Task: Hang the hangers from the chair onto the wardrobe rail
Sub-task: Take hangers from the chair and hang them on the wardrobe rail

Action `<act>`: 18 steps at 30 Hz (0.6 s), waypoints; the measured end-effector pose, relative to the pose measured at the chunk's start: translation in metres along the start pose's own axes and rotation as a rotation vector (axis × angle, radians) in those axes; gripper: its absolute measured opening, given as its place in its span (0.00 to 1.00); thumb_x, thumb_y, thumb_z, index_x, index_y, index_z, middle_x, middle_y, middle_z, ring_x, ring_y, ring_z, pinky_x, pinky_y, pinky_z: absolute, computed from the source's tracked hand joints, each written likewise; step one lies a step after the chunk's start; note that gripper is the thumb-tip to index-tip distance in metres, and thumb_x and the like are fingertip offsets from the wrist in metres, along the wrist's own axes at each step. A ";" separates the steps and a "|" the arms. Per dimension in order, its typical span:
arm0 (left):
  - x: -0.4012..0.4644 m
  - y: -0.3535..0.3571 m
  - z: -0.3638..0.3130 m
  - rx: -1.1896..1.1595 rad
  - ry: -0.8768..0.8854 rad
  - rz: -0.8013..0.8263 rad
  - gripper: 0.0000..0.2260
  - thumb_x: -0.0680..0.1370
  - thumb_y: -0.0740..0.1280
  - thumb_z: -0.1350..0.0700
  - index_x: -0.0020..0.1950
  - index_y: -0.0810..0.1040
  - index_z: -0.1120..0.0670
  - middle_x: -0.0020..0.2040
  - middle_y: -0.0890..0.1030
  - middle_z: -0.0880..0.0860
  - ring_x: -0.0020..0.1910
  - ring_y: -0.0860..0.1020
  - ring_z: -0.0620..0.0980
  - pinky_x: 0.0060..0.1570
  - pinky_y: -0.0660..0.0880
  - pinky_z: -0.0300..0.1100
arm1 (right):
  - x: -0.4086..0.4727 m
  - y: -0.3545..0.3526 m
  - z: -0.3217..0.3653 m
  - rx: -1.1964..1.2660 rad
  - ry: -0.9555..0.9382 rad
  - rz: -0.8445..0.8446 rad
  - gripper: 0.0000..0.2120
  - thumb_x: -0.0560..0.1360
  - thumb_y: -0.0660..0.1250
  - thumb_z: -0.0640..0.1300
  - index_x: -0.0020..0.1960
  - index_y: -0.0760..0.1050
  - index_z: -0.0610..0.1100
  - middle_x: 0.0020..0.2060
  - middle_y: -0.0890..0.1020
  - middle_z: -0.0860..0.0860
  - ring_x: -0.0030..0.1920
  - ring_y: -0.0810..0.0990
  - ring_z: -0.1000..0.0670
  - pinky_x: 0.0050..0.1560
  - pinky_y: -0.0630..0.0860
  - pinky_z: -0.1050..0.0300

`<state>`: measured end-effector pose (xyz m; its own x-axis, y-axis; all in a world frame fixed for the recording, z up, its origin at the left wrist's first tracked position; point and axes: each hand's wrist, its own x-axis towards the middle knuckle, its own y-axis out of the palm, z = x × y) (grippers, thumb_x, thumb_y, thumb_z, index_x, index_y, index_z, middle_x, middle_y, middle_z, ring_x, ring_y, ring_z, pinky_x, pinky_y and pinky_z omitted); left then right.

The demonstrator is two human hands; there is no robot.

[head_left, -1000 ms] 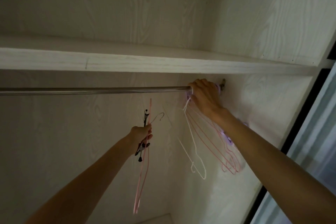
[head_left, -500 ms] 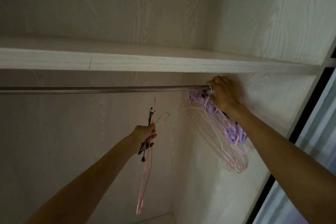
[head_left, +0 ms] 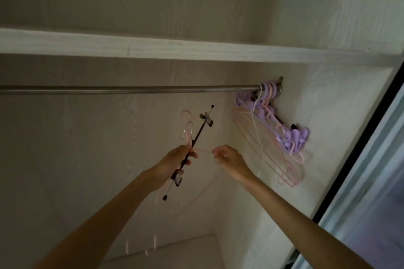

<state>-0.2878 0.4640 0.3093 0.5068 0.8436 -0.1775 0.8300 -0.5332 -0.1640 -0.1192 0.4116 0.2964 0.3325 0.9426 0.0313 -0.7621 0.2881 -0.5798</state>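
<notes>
A metal wardrobe rail (head_left: 131,89) runs across under a shelf. At its far right end hangs a bunch of pink, white and purple hangers (head_left: 282,137), pressed against the side wall. Below the rail, my left hand (head_left: 175,164) is closed around a black clip hanger (head_left: 196,137) and thin pink wire hangers (head_left: 188,131). My right hand (head_left: 227,157) pinches a pink wire of one of those hangers, just right of my left hand. The pink wires are blurred by motion.
A pale wood shelf (head_left: 196,50) sits just above the rail. The wardrobe side wall (head_left: 328,116) is close on the right, with a dark sliding door frame (head_left: 360,148) beyond it. The wardrobe floor (head_left: 175,251) shows far below.
My right hand has let go of the hung bunch at the rail's right end and come down to the hangers in my left hand. The black clip hanger has tilted diagonally.
</notes>
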 end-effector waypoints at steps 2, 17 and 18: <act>-0.006 -0.002 0.008 0.052 0.046 0.089 0.16 0.82 0.51 0.46 0.50 0.74 0.53 0.43 0.77 0.45 0.36 0.70 0.42 0.25 0.65 0.29 | -0.008 0.007 0.005 0.184 0.040 0.080 0.12 0.79 0.59 0.44 0.59 0.76 0.44 0.47 0.78 0.50 0.50 0.76 0.50 0.46 0.72 0.61; -0.003 -0.034 0.037 0.521 0.285 0.089 0.14 0.82 0.53 0.54 0.49 0.75 0.59 0.48 0.74 0.48 0.44 0.72 0.33 0.43 0.65 0.19 | -0.006 0.003 -0.015 0.415 -0.018 -0.247 0.09 0.79 0.61 0.42 0.48 0.75 0.37 0.29 0.80 0.52 0.25 0.78 0.62 0.30 0.73 0.71; -0.001 -0.040 0.037 0.477 0.259 0.048 0.12 0.83 0.52 0.57 0.46 0.74 0.57 0.44 0.74 0.47 0.40 0.73 0.35 0.39 0.67 0.22 | -0.008 0.002 -0.016 0.422 -0.041 -0.289 0.09 0.79 0.60 0.42 0.48 0.75 0.36 0.31 0.80 0.50 0.26 0.78 0.63 0.31 0.74 0.72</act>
<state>-0.3306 0.4820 0.2798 0.6328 0.7733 0.0396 0.6371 -0.4909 -0.5943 -0.1150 0.4017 0.2820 0.5471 0.8178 0.1785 -0.8031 0.5730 -0.1637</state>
